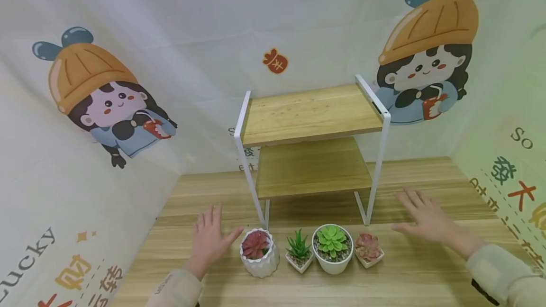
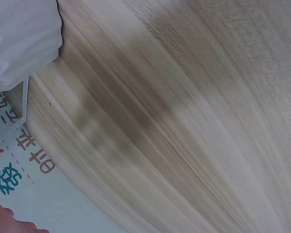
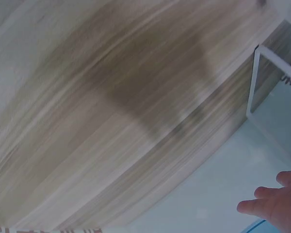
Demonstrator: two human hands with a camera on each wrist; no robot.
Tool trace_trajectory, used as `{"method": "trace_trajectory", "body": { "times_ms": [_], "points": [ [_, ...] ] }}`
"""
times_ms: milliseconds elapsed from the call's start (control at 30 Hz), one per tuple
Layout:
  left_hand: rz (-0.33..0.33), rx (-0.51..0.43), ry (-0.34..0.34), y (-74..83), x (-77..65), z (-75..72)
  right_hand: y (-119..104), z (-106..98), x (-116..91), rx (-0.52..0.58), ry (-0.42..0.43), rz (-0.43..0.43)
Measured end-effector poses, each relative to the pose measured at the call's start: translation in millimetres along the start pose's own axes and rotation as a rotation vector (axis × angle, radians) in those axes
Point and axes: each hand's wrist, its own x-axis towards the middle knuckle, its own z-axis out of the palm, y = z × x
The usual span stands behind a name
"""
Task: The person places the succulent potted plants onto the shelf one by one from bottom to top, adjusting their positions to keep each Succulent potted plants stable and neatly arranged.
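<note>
My left hand [image 1: 212, 238] is spread with straight fingers over the table, just left of a white ribbed pot [image 1: 260, 265] that holds a dark red succulent [image 1: 255, 244]. On the far side, my right hand [image 1: 428, 219] has its fingers extended, apart from a small white pot with a pinkish succulent [image 1: 368, 248]. Between these stand a small pot with a spiky green plant [image 1: 298, 245] and a round white pot [image 1: 334, 267] with a bright green succulent [image 1: 332, 240]. Neither hand holds anything. Fingertips of the right hand [image 3: 269, 201] show in the right wrist view.
Behind the row of pots stands a two-tier shelf with wooden boards [image 1: 313, 112] and a white metal frame [image 1: 379, 174]. The wooden table [image 1: 204, 188] ends at a printed cloth backdrop [image 1: 204, 51] at the back and both sides.
</note>
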Motion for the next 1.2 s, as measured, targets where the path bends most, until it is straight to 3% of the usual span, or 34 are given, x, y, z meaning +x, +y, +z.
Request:
{"method": "trace_trajectory", "body": {
  "times_ms": [200,367,467,633,800,967,1100,1200],
  "points": [
    [0.032,-0.011,0.055,5.1,4.0,-4.3,-10,7,-7,0.017,0.031,-0.047],
    [0.093,-0.077,0.14,18.4,17.4,-26.8,-21,13,-16,0.103,0.025,-0.094],
    [0.123,-0.152,0.187,30.6,29.5,-54.2,-27,21,-22,0.165,0.013,-0.127],
    [0.153,-0.307,0.174,52.4,52.8,-111.9,-34,34,-32,0.242,0.04,-0.154],
    [0.213,-0.313,0.206,72.6,77.2,-160.9,-40,44,-38,0.281,0.054,-0.133],
    [0.239,-0.238,0.171,94.8,100.5,-193.6,-43,55,-40,0.33,0.036,-0.115],
    [0.175,-0.186,0.076,112.8,118.3,-207.1,-46,62,-41,0.386,0.036,-0.13],
    [0.115,-0.143,0.007,125.1,131.6,-208.2,-48,65,-40,0.431,0.038,-0.141]
  ]
}}
